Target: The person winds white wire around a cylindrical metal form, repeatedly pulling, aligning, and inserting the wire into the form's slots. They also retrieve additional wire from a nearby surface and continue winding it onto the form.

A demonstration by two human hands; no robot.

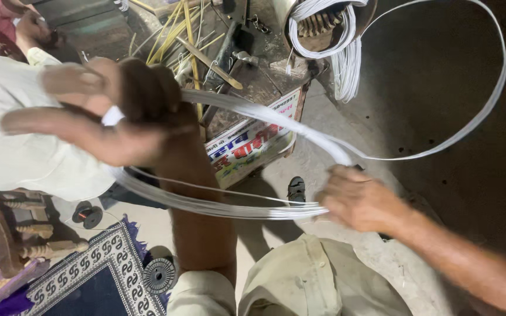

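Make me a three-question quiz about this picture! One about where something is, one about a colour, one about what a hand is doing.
1. Where is the patterned rug?
A. lower left, on the floor
B. on the workbench
C. hanging on a wall

2. What colour is the wire bundle?
A. red
B. white
C. green

3. What is the left hand doing?
A. lying flat and empty
B. gripping the wire bundle
C. holding a hammer

Answers: 1 A, it lies by the floor's lower-left corner. 2 B, the strands look white. 3 B, its fingers close round the strands; the right hand holds them too.
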